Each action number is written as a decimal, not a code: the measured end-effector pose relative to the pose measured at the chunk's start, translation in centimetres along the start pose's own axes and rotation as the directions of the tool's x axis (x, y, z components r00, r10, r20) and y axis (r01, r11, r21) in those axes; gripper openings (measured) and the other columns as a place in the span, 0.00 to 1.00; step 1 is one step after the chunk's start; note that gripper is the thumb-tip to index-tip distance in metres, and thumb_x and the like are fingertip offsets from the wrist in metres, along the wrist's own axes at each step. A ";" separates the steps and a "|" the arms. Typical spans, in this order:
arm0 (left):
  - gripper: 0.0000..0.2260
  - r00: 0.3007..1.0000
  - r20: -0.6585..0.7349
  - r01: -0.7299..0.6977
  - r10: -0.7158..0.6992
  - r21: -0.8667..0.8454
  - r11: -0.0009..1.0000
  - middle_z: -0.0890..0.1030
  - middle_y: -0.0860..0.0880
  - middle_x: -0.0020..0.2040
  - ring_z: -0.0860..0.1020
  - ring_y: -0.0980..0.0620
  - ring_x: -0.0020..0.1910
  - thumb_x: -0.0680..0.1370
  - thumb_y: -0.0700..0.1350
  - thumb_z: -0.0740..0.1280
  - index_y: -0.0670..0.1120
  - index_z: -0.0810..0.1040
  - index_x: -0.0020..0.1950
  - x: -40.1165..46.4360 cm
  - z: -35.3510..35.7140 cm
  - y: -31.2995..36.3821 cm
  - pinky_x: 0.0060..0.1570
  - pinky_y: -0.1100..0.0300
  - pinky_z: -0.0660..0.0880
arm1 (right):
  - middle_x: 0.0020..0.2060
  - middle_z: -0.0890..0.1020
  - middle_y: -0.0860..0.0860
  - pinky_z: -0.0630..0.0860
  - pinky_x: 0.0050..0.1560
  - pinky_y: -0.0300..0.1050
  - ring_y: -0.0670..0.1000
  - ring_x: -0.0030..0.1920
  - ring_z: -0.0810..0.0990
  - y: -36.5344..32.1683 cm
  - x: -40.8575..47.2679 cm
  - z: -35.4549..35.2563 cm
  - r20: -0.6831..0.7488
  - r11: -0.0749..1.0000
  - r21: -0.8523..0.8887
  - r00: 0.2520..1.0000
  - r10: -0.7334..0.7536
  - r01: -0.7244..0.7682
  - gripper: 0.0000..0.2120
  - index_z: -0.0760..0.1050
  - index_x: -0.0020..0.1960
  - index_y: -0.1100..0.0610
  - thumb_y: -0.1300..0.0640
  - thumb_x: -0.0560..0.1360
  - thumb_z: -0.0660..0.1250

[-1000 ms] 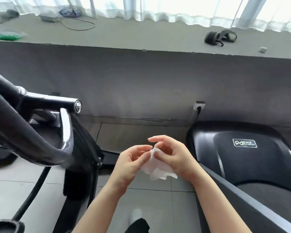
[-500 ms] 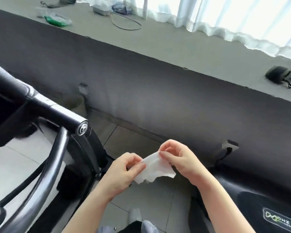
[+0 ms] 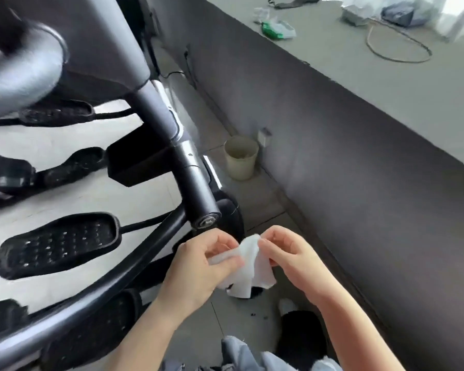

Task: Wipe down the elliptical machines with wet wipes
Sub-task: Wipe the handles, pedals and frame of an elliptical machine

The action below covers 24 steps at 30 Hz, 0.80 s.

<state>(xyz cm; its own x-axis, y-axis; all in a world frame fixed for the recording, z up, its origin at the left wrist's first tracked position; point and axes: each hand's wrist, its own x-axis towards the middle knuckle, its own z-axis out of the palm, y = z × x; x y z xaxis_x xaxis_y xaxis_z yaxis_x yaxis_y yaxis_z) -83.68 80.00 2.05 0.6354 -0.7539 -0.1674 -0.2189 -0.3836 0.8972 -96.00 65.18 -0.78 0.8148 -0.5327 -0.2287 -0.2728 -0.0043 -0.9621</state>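
The handlebar (image 3: 22, 73) at upper left is smeared by motion blur and cut by the frame edge. The wet wipe (image 3: 248, 266) partly disappears behind the fingers (image 3: 225, 263) of the left hand (image 3: 198, 269). The green packet (image 3: 275, 28) on the ledge (image 3: 386, 84) is too small to read.

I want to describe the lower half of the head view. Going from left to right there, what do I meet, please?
Studded foot pedal → left hand → white wet wipe, pinched by both hands → right hand → dark grey wall.

Beige bin (image 3: 241, 162) on floor by wall; green pkt (image 3: 275, 28), cable loop (image 3: 398, 46) on ledge.
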 end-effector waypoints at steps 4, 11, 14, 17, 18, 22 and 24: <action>0.21 0.984 -0.078 0.166 -0.157 0.118 0.979 0.80 0.57 0.40 0.78 0.59 0.39 0.66 0.49 0.81 0.64 0.76 0.51 0.9 2.2 1.7 0.42 0.67 0.73 | 0.33 0.76 0.39 0.67 0.39 0.33 0.40 0.34 0.72 -2.1 5.0 -4.4 0.267 0.951 -0.251 0.957 -0.110 0.180 0.11 0.76 0.38 0.47 0.59 0.78 0.67; 0.23 0.958 -0.156 0.179 -0.240 -0.330 0.927 0.79 0.54 0.49 0.78 0.61 0.51 0.62 0.75 0.68 0.66 0.82 0.52 1.6 4.5 5.8 0.53 0.67 0.73 | 0.33 0.76 0.47 0.72 0.39 0.37 0.44 0.34 0.73 -8.3 9.9 -8.6 0.798 0.925 -0.037 0.568 -0.201 0.379 0.06 0.75 0.47 0.57 0.59 0.82 0.61; 0.25 0.922 -0.254 0.098 -0.293 -0.580 0.809 0.83 0.51 0.55 0.80 0.57 0.57 0.74 0.68 0.61 0.51 0.84 0.56 -0.1 4.3 7.0 0.53 0.65 0.75 | 0.37 0.80 0.46 0.73 0.41 0.34 0.42 0.37 0.77 -10.0 11.1 -7.3 0.848 0.933 0.075 0.469 -0.246 0.353 0.07 0.77 0.48 0.62 0.63 0.81 0.61; 0.22 0.880 -0.347 0.076 -0.324 -0.571 0.818 0.82 0.48 0.60 0.78 0.52 0.62 0.74 0.59 0.67 0.46 0.81 0.60 -2.1 4.1 7.6 0.61 0.60 0.75 | 0.39 0.83 0.50 0.76 0.42 0.37 0.45 0.40 0.80 -10.9 11.4 -4.9 0.886 0.937 0.123 0.389 -0.252 0.326 0.07 0.79 0.48 0.61 0.62 0.80 0.63; 0.23 0.869 -0.381 0.079 -0.317 -0.525 0.847 0.81 0.48 0.60 0.78 0.52 0.62 0.70 0.56 0.71 0.45 0.80 0.60 -2.7 4.0 7.6 0.61 0.60 0.74 | 0.40 0.84 0.51 0.77 0.42 0.38 0.46 0.40 0.81 -11.2 11.2 -3.9 0.899 0.940 0.133 0.361 -0.249 0.316 0.07 0.79 0.48 0.61 0.62 0.80 0.63; 0.17 0.795 -0.517 0.004 -0.315 -0.516 0.856 0.83 0.53 0.45 0.81 0.57 0.48 0.65 0.50 0.76 0.43 0.80 0.49 -5.3 4.1 7.8 0.49 0.67 0.75 | 0.39 0.80 0.57 0.73 0.40 0.44 0.54 0.39 0.76 -12.1 9.8 -0.4 0.947 0.963 0.152 0.247 -0.206 0.221 0.09 0.78 0.48 0.63 0.57 0.77 0.66; 0.09 0.701 -0.623 -0.061 -0.345 -0.535 0.842 0.78 0.54 0.37 0.76 0.59 0.39 0.66 0.48 0.76 0.49 0.78 0.39 -6.5 4.1 7.9 0.40 0.70 0.71 | 0.39 0.78 0.58 0.69 0.40 0.46 0.54 0.39 0.73 -12.5 8.8 1.1 0.972 0.975 0.138 0.164 -0.166 0.172 0.10 0.77 0.46 0.62 0.56 0.72 0.72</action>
<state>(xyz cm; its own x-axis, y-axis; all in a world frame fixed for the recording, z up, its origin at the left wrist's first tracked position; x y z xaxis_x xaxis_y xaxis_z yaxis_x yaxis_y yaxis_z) -92.60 79.72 8.56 0.9830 -0.0638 -0.1724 0.1733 0.0087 0.9848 -84.87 61.52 9.08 0.6765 0.7361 -0.0222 -0.0556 0.0211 -0.9982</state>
